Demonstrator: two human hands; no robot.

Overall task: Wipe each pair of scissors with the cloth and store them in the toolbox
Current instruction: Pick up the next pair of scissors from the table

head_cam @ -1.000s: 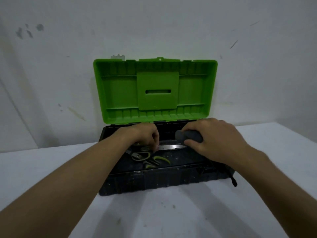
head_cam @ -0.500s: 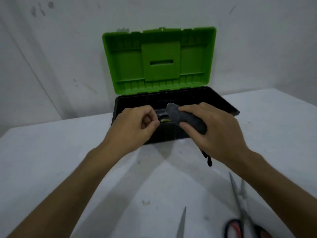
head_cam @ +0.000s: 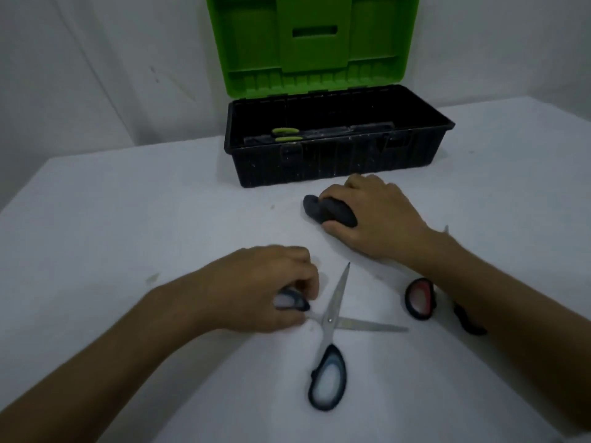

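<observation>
Both hands have been pulled back from the toolbox (head_cam: 335, 161), cloth (head_cam: 329, 211) balled in the right hand (head_cam: 377, 215), left hand (head_cam: 271, 289) clamped on the stiff, light open scissors' (head_cam: 329, 321) handle loop on the bench (head_cam: 128, 219).

white table (head_cam: 128, 219) vs scuffed white wall (head_cam: 96, 59), dim light

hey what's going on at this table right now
A person is cleaning scissors and putting them away. Their left hand grips one handle of the open blue-handled scissors lying on the table, while the right hand holds a dark cloth against the tabletop. The toolbox stands open with green-handled scissors inside. Red-handled scissors wait partly hidden under the right forearm.
</observation>
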